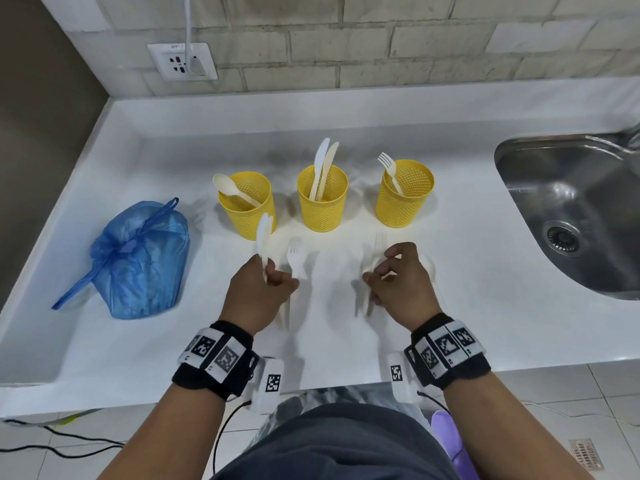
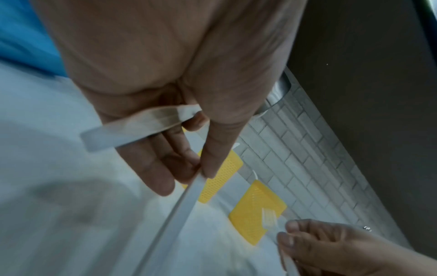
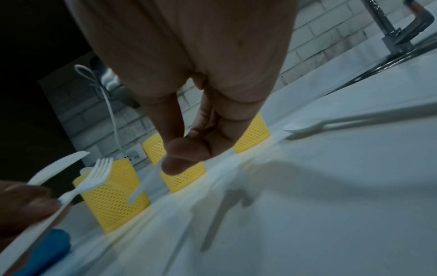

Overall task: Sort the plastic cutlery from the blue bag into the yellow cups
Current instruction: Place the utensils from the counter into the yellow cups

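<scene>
Three yellow mesh cups stand in a row: the left cup (image 1: 247, 206) has a spoon, the middle cup (image 1: 322, 202) two knives, the right cup (image 1: 405, 195) a fork. The blue bag (image 1: 138, 261) lies tied at the left. My left hand (image 1: 277, 275) hovers in front of the left cup, fingers curled round a white knife (image 1: 264, 237) and a white fork (image 1: 294, 256); both handles (image 2: 177, 205) show in the left wrist view. My right hand (image 1: 381, 271) pinches another white fork (image 1: 379, 242) between thumb and fingers (image 3: 175, 164). A white spoon (image 3: 307, 127) lies on the counter just right of it.
A steel sink (image 1: 502, 161) is sunk into the white counter at the right, with a tap (image 3: 397, 37) behind it. A wall socket (image 1: 181, 60) with a white cable sits behind the cups. White pieces on the white counter between my hands are hard to make out.
</scene>
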Tool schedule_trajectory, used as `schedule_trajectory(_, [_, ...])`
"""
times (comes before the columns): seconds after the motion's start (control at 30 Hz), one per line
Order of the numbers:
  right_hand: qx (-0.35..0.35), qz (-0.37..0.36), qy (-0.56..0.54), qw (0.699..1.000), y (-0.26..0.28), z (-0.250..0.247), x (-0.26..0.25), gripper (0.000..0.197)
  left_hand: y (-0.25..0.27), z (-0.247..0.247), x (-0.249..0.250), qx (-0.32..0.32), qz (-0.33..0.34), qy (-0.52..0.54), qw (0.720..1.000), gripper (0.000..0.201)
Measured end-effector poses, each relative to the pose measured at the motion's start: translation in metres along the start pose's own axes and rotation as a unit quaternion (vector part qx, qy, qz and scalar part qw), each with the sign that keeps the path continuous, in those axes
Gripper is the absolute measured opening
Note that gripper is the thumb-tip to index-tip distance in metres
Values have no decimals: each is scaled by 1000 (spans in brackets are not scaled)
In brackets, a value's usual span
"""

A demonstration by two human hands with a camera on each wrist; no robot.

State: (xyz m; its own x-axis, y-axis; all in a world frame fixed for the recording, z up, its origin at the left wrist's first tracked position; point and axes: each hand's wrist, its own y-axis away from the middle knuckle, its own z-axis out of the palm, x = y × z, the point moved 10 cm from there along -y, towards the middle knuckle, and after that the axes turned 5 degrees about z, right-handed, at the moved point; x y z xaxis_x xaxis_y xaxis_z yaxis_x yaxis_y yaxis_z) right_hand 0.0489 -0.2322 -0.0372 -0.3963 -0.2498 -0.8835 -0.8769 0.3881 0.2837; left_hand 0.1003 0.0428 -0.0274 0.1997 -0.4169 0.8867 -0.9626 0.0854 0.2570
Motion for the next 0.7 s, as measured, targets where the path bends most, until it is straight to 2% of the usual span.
schedule_trajectory(0.23, [-67, -7, -68, 995, 16, 25, -18, 49, 15, 32, 41, -68, 40, 132, 988, 38])
schedule_trajectory(0.43, [-122, 34, -192, 973, 29, 43, -19, 18, 19, 42, 52, -84, 41, 173, 980, 38])
schedule_trajectory(0.7, [-137, 64, -254, 956, 38, 51, -22, 12, 22, 37, 52, -91, 36, 196, 976, 43])
